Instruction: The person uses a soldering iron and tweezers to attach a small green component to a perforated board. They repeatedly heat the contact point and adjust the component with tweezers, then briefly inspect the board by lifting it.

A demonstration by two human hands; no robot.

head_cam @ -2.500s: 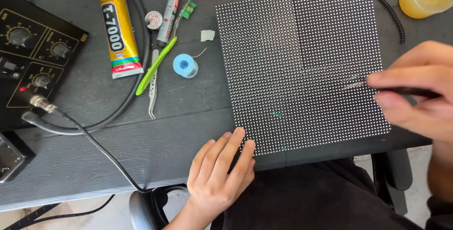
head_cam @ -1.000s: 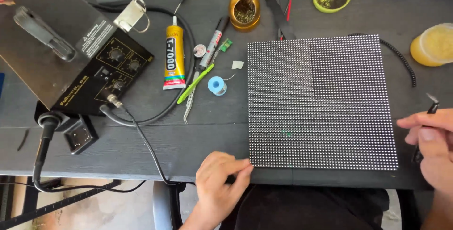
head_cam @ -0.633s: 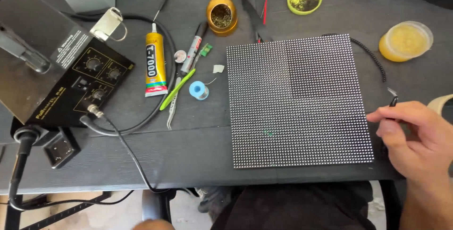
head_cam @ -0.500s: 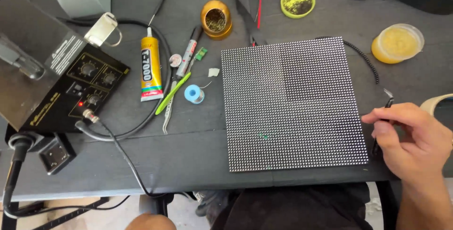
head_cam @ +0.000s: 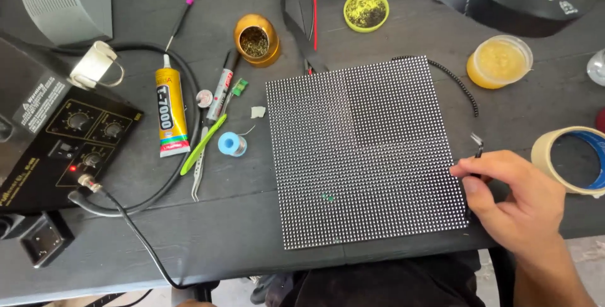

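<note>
LED panel [head_cam: 362, 153] flat on surface [head_cam: 126, 244], just left of right hand [head_cam: 513, 203]; fingers [head_cam: 469, 171] pinched on thin dark tool [head_cam: 477, 146] at panel's right edge. Left hand unseen.

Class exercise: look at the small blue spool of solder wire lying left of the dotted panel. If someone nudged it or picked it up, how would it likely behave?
The blue spool lies flat on one flange, so a nudge would probably slide it, not roll it. It looks small, so probably light, though its wound metal may add weight. Its loose wire end would likely trail and bend.
</note>
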